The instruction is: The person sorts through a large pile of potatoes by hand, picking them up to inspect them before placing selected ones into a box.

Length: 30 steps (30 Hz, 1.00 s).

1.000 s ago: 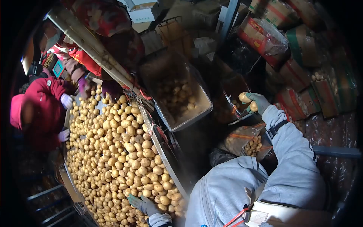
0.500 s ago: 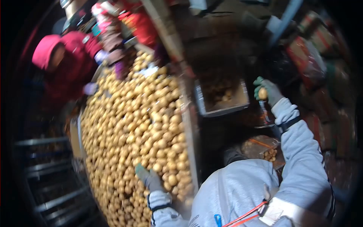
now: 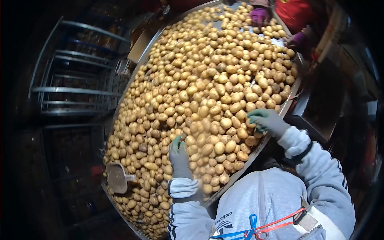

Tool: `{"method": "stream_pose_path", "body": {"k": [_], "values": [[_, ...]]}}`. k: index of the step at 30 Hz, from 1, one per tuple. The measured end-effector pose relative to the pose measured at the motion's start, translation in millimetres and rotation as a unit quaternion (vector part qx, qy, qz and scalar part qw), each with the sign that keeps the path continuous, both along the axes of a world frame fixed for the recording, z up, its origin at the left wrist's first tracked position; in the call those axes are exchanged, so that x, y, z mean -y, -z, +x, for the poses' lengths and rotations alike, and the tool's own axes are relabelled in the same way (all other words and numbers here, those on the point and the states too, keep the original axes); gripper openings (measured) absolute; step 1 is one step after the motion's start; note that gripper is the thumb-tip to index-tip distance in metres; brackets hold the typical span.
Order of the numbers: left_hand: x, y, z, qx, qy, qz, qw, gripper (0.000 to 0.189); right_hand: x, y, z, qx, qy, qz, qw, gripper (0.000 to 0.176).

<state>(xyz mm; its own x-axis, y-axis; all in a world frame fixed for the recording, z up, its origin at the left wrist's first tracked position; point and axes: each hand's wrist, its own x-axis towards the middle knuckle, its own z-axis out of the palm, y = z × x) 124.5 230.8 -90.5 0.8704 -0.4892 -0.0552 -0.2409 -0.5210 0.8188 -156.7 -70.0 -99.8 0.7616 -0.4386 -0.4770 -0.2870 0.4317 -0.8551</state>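
Note:
Potatoes cover a large metal-rimmed table. My left hand, in a grey glove with green fingertips, is low over the middle of the pile. Its fingers curl round something small and dark that I cannot make out. At the right rim of the table is my right hand, gloved the same way. Its fingers are apart and bent down at the potatoes beside the rim, and no potato shows lifted in it.
A scoop-like tool lies on the potatoes at the lower left. Metal racks stand at the left. At the far end a person's purple-gloved hand reaches into the pile, near a red garment. A dark box is at the right.
The view has swung toward the table. My right hand, which held a potato out beside the box, is now over the pile without that potato visible. My left hand's fingers are more curled.

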Motion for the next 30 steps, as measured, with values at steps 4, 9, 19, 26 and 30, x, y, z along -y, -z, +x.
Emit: {"method": "stream_pose_path", "body": {"k": [4, 9, 19, 26, 30], "values": [[-34, -12, -28, -0.068, -0.088, -0.023, 0.994, 0.033, -58, -12, 87, 0.068, -0.24, -0.278, 0.928, 0.044], [-60, -20, -46, -0.053, -0.083, -0.052, 0.994, 0.03, -125, 18, 150, 0.081, -0.411, -0.434, 0.797, 0.04], [-42, -41, -50, 0.086, 0.028, 0.316, 0.944, 0.067, -65, 5, 162, 0.012, -0.352, -0.488, 0.799, 0.055], [2, -33, -30, 0.097, 0.064, 0.39, 0.913, 0.076, -47, -25, 138, 0.006, -0.185, -0.47, 0.863, 0.048], [17, -3, -50, 0.135, 0.049, 0.357, 0.923, 0.066, -69, -46, 153, 0.002, -0.215, -0.376, 0.901, 0.034]]}}
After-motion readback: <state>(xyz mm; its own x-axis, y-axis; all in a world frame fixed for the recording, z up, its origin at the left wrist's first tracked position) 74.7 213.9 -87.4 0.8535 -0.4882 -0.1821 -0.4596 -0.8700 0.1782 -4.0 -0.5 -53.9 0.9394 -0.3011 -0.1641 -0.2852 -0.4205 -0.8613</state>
